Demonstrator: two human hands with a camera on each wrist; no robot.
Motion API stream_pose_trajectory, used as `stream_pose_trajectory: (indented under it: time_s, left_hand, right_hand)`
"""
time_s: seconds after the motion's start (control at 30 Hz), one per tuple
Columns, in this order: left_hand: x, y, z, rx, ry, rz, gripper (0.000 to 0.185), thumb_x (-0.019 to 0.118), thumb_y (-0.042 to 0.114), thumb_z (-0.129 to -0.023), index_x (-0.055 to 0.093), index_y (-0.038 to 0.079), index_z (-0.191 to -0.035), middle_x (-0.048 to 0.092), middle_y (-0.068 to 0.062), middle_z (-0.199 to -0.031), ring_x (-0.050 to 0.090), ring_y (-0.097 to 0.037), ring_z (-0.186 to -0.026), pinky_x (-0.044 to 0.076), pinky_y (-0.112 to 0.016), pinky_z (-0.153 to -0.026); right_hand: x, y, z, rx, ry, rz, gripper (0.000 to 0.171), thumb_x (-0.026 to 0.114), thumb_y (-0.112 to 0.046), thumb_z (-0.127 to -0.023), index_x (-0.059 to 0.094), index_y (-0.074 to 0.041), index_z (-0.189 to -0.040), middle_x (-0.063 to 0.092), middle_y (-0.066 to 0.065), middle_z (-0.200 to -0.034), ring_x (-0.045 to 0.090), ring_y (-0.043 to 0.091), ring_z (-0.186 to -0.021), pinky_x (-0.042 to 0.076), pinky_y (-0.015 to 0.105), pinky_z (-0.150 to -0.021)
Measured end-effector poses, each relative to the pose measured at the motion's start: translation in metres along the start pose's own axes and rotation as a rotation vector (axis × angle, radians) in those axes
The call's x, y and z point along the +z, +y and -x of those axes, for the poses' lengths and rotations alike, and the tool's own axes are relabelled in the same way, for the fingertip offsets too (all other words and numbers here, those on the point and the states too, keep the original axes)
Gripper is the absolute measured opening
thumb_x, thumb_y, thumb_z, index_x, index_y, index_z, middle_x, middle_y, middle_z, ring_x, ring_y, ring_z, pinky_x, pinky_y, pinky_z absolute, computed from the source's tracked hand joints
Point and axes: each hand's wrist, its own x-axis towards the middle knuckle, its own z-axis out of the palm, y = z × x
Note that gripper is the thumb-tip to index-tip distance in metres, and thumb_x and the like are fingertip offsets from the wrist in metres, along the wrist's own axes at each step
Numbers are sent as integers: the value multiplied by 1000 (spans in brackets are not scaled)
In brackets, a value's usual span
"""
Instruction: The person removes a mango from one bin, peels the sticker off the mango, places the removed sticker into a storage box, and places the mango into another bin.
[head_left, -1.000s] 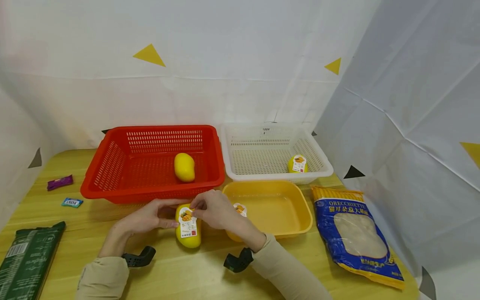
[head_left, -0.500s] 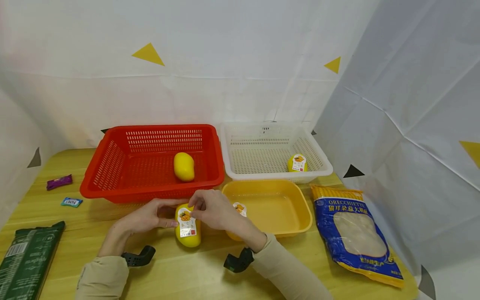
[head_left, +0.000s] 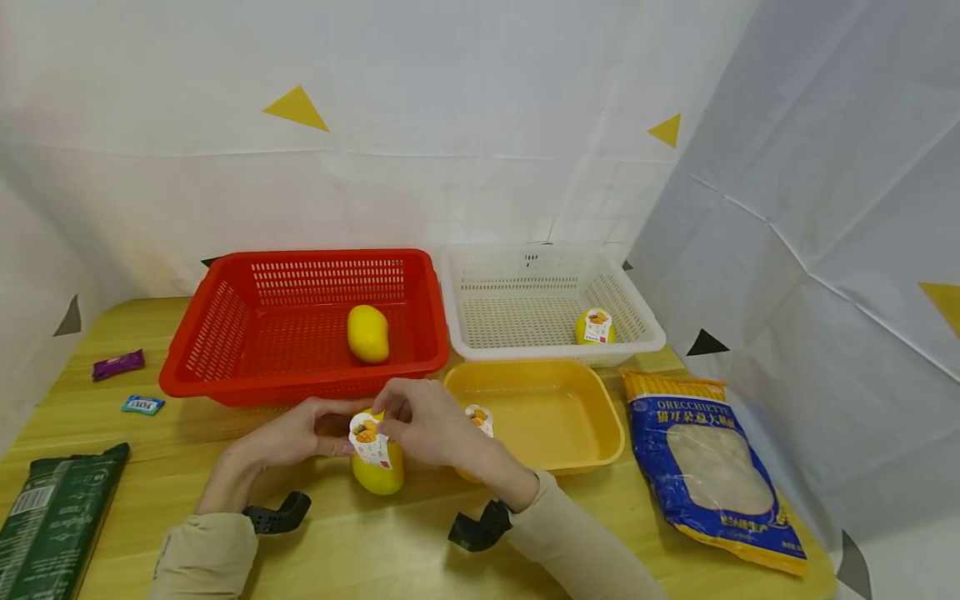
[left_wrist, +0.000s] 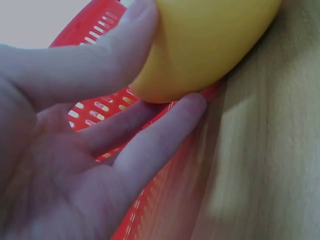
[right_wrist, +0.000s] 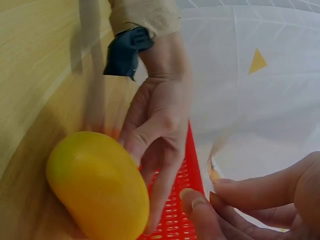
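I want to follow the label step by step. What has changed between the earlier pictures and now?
The right hand has peeled the label up off the mango; its top end, flat on the fruit before, is now lifted and pinched. The left hand still holds the mango on the table. The baskets and other mangoes have not moved.

1. A staged recording booth: white sheeting (head_left: 480, 167) with yellow triangle markers (head_left: 297, 109) walls in a wooden table (head_left: 375, 550)
2. Sorting baskets (head_left: 300, 333) sit just beyond the fingers (head_left: 390, 408)
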Motion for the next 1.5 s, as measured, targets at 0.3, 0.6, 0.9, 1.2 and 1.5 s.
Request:
stream_pose_trajectory:
  time_s: [0.3, 0.6, 0.9, 1.2, 1.5]
  left_hand:
    - [0, -1, 2, 14, 0, -21, 60, 71, 28, -93, 51, 16, -147, 57, -6, -144, 55, -19, -126, 46, -38, -105]
    - [1, 2, 0, -6, 3, -15, 59, 72, 28, -92, 53, 17, -146, 59, -3, -142, 56, -20, -122, 46, -42, -104]
    - [1, 4, 2, -41, -2, 23, 61, 72, 27, -92, 51, 13, -148, 54, -10, -147, 49, -35, -132, 38, -62, -110]
    - [2, 4, 1, -29, -1, 26, 61, 72, 26, -93, 50, 13, -148, 55, -9, -146, 52, -32, -128, 41, -55, -108]
    - [3, 3, 1, -19, 6, 6, 61, 71, 25, -93, 50, 10, -148, 53, -12, -147, 51, -35, -130, 41, -56, -110]
  right_hand:
    - [-1, 0, 0, 2, -44, 60, 7, 71, -10, -92, 65, -13, -93, 61, -9, -75, 54, 3, -66, 46, 17, -62]
    - [-7, 7, 1, -19, -57, 61, 9, 72, -8, -91, 69, -14, -85, 65, -8, -77, 56, 4, -69, 49, 16, -66]
    - [-19, 13, 1, -39, -99, -20, 2, 76, -5, -87, 75, -7, -88, 71, 0, -84, 59, 6, -71, 54, 18, -69]
    - [-29, 16, 4, -41, -100, -12, 8, 73, 0, -88, 74, -8, -87, 70, -1, -84, 59, 11, -71, 53, 19, -67]
    - [-41, 18, 6, 54, -78, -10, 9, 74, -1, -87, 75, -10, -86, 71, 2, -88, 61, 14, -73, 54, 23, -66]
